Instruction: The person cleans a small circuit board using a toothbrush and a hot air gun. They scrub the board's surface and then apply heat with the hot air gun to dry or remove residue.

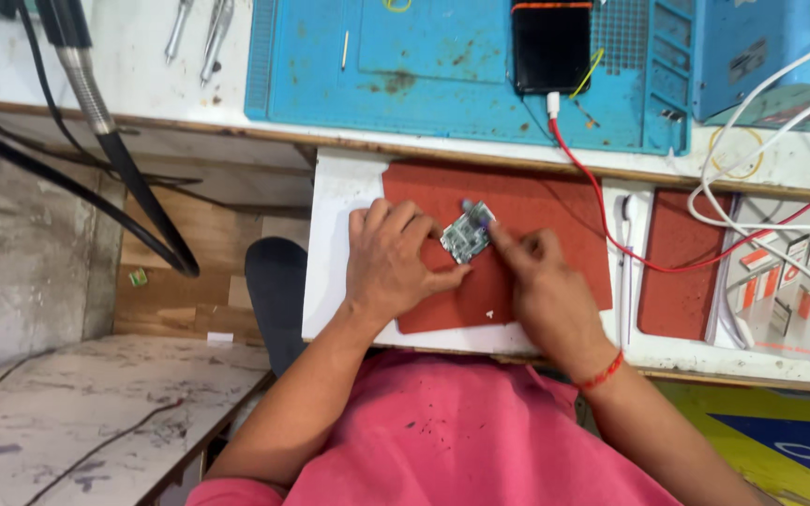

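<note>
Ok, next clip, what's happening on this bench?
A person in a pink shirt works at a small circuit board lying on a red mat. The left hand steadies the board at its edge, while the right hand presses a fingertip on its upper right corner. A dark phone, plugged into a red cable, lies on the blue work mat beyond.
</note>
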